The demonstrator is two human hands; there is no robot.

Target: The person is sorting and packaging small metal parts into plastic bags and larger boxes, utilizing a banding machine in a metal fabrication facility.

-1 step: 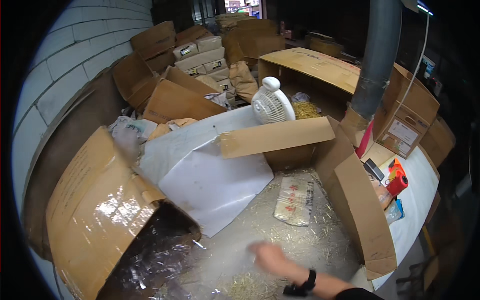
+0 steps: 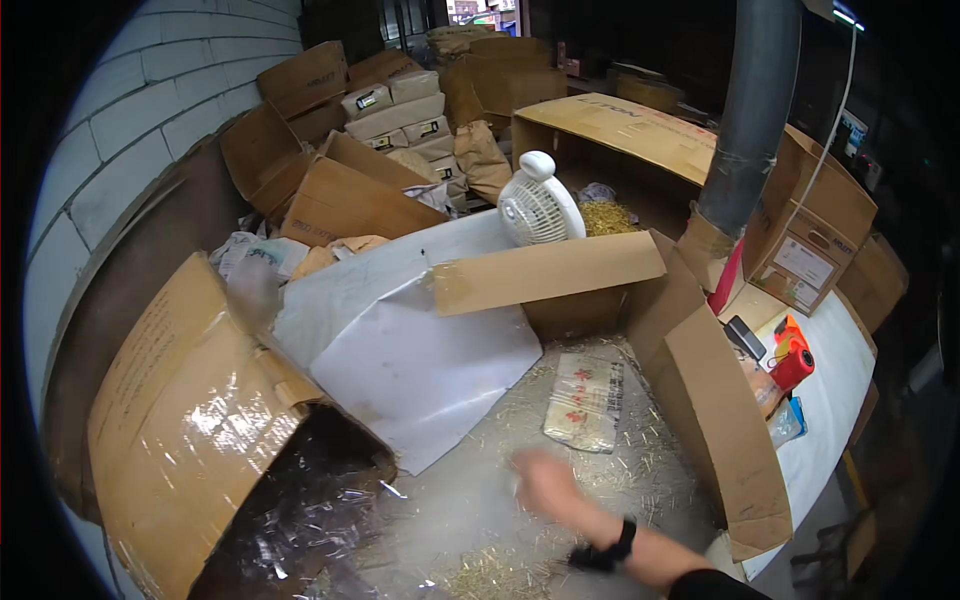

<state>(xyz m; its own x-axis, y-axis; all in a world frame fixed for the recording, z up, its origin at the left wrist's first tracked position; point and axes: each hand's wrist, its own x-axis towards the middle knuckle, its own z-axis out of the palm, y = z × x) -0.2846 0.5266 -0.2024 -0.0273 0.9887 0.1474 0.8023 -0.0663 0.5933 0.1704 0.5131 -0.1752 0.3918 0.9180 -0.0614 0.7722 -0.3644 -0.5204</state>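
white flat packet (image 2: 585, 402) with red marks lies on straw near blurred right hand (image 2: 545, 484); fingers' state unclear.

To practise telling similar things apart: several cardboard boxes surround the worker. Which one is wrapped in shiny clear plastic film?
The big cardboard box at lower left, lying open towards the camera. Its side alone glints with clear film; the other boxes are bare cardboard.

Right hand (image 2: 545, 485) is hovering over open straw-littered floor (image 2: 470, 510), room all round it. Flat packet (image 2: 585, 402) is lying just far-right of it. White sheet (image 2: 410, 350) is closing the far-left side, cardboard flap (image 2: 715, 420) walling the right, plastic-wrapped carton (image 2: 190, 430) blocking near left.
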